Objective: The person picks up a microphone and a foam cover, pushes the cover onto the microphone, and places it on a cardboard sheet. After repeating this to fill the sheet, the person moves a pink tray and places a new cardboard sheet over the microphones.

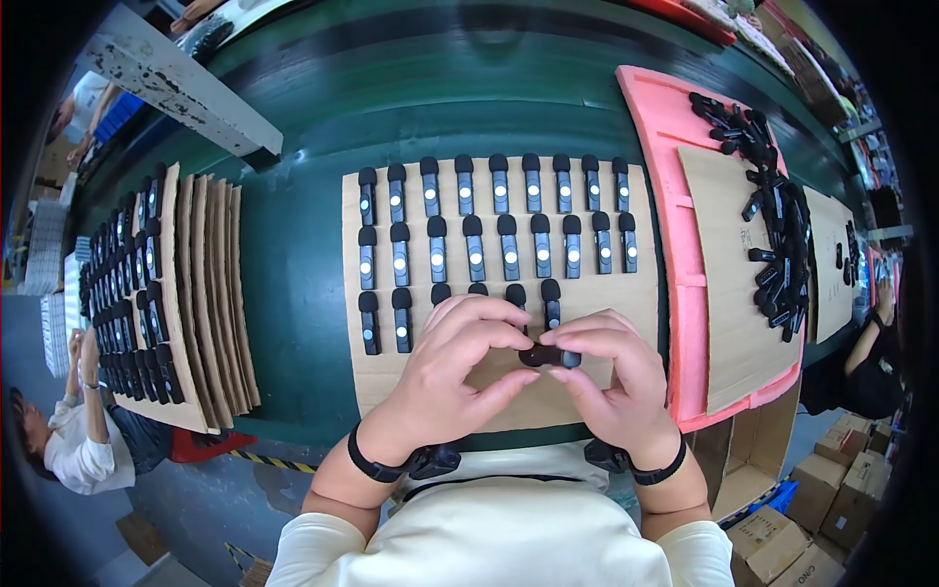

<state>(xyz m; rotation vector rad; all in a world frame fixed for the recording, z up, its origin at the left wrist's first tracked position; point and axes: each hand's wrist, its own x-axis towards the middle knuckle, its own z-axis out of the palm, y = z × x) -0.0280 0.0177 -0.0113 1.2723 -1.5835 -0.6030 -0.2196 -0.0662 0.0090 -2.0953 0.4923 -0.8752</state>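
Observation:
In front of my chest I hold a small black clip-on microphone (550, 356), lying sideways between both hands. My left hand (435, 377) has its thumb and fingers curled around the dark left end. My right hand (626, 382) pinches the other end between thumb and fingertips. Beneath them lies a brown cardboard sheet (611, 298) with rows of similar microphones (507, 245), each with a black foam top and most showing a pale round spot. The two farther rows are full across; the nearest row stops partway and is partly hidden by my hands.
To the right, a pink foam tray (690, 338) carries a cardboard piece (719, 205) and a heap of black microphones (780, 235). Stacked cardboard sheets (217, 293) with microphones stand left. A worn metal post (181, 83) rises at far left. A co-worker (83, 445) sits left; cartons (822, 484) lie lower right.

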